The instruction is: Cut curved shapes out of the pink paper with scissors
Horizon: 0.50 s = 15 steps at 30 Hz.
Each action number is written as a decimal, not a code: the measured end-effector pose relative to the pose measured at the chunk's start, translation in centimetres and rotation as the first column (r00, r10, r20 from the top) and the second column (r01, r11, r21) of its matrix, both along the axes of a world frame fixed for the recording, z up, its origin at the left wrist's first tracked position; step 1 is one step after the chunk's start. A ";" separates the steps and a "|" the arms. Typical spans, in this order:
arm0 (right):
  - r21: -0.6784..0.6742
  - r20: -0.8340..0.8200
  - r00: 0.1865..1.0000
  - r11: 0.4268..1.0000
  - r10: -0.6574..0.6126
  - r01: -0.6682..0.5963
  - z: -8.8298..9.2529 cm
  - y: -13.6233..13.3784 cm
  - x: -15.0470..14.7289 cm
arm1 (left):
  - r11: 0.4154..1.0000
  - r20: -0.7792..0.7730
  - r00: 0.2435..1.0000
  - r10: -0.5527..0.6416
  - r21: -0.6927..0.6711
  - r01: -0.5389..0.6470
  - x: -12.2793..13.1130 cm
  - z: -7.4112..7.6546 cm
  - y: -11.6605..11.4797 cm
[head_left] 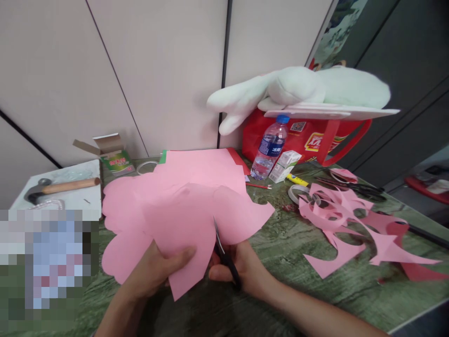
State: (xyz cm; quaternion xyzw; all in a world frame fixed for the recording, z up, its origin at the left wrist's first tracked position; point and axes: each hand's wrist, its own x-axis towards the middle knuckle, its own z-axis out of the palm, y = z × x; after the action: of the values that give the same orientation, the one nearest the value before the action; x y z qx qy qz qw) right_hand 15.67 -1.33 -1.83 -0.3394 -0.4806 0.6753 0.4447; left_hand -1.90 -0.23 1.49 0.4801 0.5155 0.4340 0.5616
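My left hand [157, 269] pinches the lower edge of a folded pink paper sheet [182, 210], thumb on top, holding it above the green table. My right hand [245, 269] grips black-handled scissors [224, 252], and their blades point up into the paper's lower right edge. More pink sheets [203, 166] with scalloped edges lie underneath and behind.
Pink paper offcuts [347, 224] lie scattered at the right beside a tape roll [298, 192] and another pair of scissors [361, 188]. A water bottle [270, 147], a small carton [285, 166], a red bag [308, 135] with a plush toy [298, 91] stand behind. A hammer [59, 187] rests at the left.
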 end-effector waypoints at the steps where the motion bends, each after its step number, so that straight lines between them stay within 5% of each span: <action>1: 0.000 0.003 1.000 1.000 -0.001 0.001 0.0 0.0 0.0 | 1.000 0.009 1.000 -0.009 -0.009 0.010 -0.1 0.0 0.0; 15: 0.038 0.005 0.999 0.999 -0.034 0.034 -0.1 0.1 -0.2 | 0.999 0.024 0.999 0.025 -0.021 -0.025 -0.2 0.4 -0.2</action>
State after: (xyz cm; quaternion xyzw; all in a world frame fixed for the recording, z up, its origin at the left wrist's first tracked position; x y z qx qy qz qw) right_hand 15.44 -1.22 -1.96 -0.3409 -0.4887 0.6575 0.4612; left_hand -2.07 -0.40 1.89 0.4626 0.5192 0.4414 0.5671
